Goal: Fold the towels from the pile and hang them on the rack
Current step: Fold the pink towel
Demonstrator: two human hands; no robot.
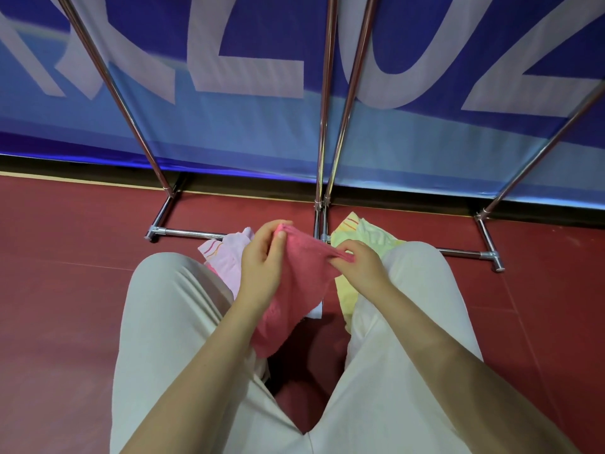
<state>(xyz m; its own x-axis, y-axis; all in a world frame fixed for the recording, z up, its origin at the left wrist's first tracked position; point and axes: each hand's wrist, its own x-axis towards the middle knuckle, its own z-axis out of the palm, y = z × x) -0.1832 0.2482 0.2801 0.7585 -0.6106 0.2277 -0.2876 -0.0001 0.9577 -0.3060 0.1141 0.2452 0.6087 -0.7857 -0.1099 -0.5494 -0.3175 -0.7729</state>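
My left hand [262, 270] and right hand [357, 267] pinch the pink towel's [304, 276] top edge; a loose pinch could drop it toward the pile [360, 231] at twelve o'clock.

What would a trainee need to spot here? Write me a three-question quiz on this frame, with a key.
1. True or false: both hands grip the coral-pink towel.
2. Which towel lies beside the person's right knee: A) pale pink striped, B) yellow striped, C) blue?
3. Fill in: the metal rack stands on the red ____.

Key:
1. True: the left hand and the right hand each pinch an upper corner.
2. B, the yellow striped towel; the pale pink striped towel lies by the left knee.
3. floor.
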